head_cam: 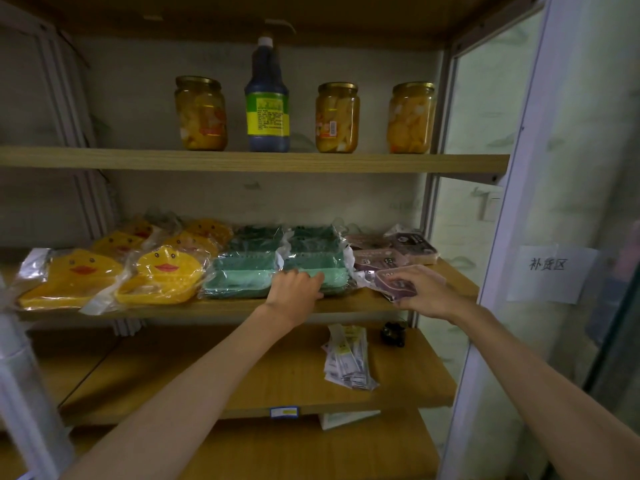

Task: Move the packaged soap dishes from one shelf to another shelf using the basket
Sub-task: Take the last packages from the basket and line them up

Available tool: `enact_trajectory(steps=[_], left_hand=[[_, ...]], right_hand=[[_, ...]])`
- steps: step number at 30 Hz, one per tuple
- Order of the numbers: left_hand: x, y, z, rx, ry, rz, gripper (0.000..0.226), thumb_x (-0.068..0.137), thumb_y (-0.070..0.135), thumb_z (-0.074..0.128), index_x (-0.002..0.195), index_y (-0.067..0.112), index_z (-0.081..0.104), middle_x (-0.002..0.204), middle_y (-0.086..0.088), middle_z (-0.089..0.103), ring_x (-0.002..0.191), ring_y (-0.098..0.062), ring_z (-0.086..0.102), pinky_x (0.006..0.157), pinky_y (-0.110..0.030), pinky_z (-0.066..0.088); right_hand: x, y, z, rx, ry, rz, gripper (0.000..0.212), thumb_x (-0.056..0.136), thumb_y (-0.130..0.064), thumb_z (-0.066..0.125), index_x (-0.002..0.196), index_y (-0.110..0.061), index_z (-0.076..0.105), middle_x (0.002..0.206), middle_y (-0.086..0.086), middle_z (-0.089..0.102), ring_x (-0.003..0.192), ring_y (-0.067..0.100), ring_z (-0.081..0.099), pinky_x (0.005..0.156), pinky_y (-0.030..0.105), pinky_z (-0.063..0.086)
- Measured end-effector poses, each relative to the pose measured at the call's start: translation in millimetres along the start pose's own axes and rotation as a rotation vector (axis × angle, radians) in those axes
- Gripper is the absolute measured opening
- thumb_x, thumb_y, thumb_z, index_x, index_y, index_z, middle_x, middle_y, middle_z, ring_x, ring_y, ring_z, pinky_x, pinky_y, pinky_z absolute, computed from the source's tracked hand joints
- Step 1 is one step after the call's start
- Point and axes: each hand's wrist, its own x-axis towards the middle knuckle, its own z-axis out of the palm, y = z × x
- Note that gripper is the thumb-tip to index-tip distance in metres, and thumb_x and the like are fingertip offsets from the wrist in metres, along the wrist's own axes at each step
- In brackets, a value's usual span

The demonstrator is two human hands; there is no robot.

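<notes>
On the middle shelf (225, 308) lie packaged soap dishes in clear bags: yellow duck-faced ones (162, 275) at the left, green ones (239, 277) in the middle, purple-brown ones (391, 251) at the right. My left hand (294, 289) grips the front edge of the right green soap dish (315, 263). My right hand (422, 292) holds a purple packaged soap dish (393, 284) at the shelf's front right. No basket is in view.
The upper shelf carries three jars of yellow fruit (201, 114) and a dark bottle (267, 98). The lower shelf (242, 382) holds a bundle of small packets (346, 362) and a small black object (393, 332). A glass door (568, 237) with a paper label stands at the right.
</notes>
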Motion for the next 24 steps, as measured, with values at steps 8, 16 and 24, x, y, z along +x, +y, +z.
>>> enact_trajectory(steps=[8,16,24], left_hand=[[-1,5,-7,0.105,-0.061,0.036,0.031,0.106,0.023,0.045,0.137,0.018,0.040,0.104,-0.007,0.065,0.093,-0.027,0.064,0.064,-0.036,0.039],[-2,7,-2,0.036,-0.053,-0.026,0.039,0.101,0.019,0.057,0.136,0.019,0.039,0.108,-0.006,0.065,0.097,-0.027,0.063,0.071,-0.038,0.040],[-2,7,2,0.016,-0.023,-0.031,0.026,0.105,0.028,0.047,0.129,0.019,0.046,0.114,-0.007,0.066,0.105,-0.029,0.061,0.071,-0.037,0.038]], right_hand=[[-5,5,5,-0.010,0.053,-0.076,0.062,0.087,-0.012,0.077,0.144,-0.020,0.054,0.143,-0.001,0.053,0.130,0.010,0.043,0.100,0.014,0.032],[-1,11,14,0.053,0.276,-0.060,0.053,0.092,-0.017,0.071,0.142,-0.028,0.056,0.144,-0.008,0.056,0.137,0.012,0.045,0.117,0.043,0.038],[1,3,32,0.005,0.168,-0.116,0.056,0.088,-0.017,0.075,0.139,-0.031,0.058,0.139,-0.007,0.059,0.133,0.017,0.046,0.112,0.047,0.042]])
